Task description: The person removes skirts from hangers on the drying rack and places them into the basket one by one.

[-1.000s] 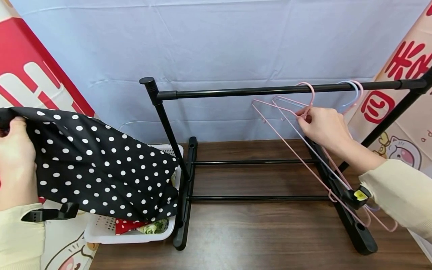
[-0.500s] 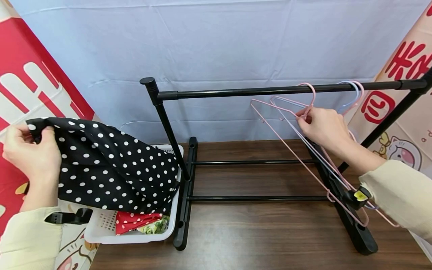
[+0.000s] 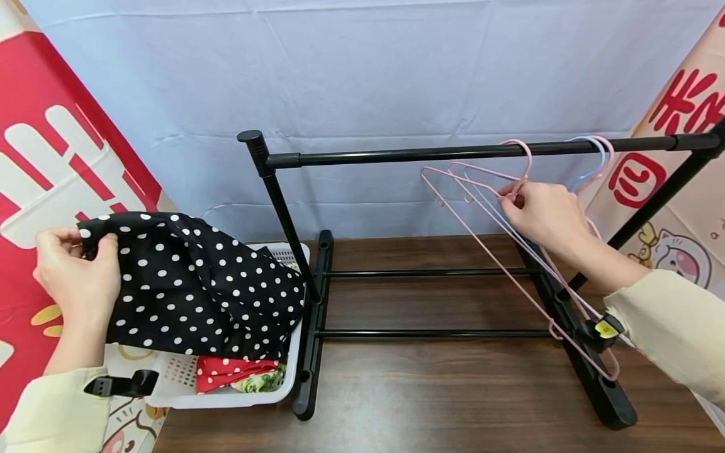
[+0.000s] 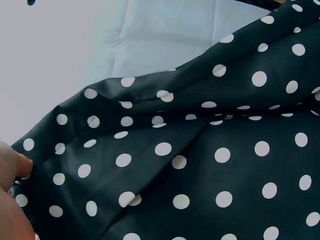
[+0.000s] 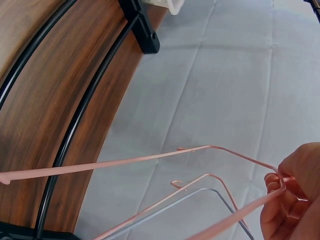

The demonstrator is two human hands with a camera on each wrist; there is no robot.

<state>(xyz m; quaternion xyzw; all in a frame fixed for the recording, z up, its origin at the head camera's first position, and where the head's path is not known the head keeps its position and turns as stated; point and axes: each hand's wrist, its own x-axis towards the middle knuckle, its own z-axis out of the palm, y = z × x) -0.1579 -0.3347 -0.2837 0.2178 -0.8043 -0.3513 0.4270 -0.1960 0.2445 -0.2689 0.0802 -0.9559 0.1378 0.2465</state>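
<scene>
My left hand pinches one corner of a black cloth with white polka dots. The cloth spreads rightward from the fingers over a white basket, its far end bunched beside the rack's left post. In the left wrist view the polka-dot cloth fills most of the picture, creased, with fingertips at its left edge. On the right, my right hand grips a pink hanger at the neck below its hook, which still loops over the rack's bar. The right wrist view shows fingers curled round that hanger's neck.
More hangers, pink and light blue, hang behind the right hand. Red dotted cloth and a green patterned piece lie in the basket. The black rack's feet stand on a brown wooden table.
My left hand has moved right and down with the cloth's corner, leaving the cloth less stretched and more red fabric showing. The right hand stays at the hanger; the hangers behind shift slightly.
</scene>
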